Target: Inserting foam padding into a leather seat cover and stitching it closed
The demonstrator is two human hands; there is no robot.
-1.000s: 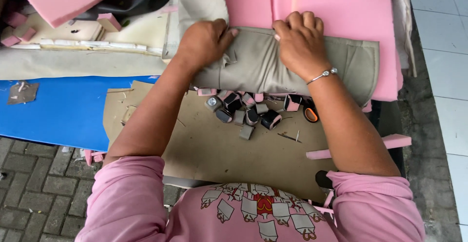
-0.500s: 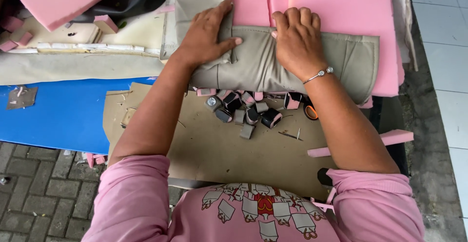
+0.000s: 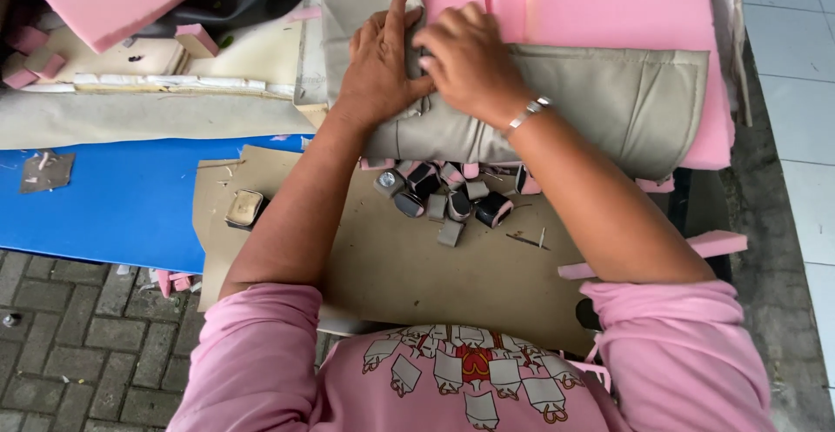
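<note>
I see my right hand [image 3: 470, 62] has slid left to meet my left hand [image 3: 378, 66], both now pressing, fingers curled, on the left end of the folded beige fabric cover [image 3: 600, 101] lying over the pink foam slab [image 3: 574, 6].

No packages, labels, signs, screens

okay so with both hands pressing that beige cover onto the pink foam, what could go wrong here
The beige cover could bunch or sit crooked where the left hand and right hand crowd one spot. A forearm might sweep the small cut pieces off the cardboard sheet. The pink foam may dent.
</note>
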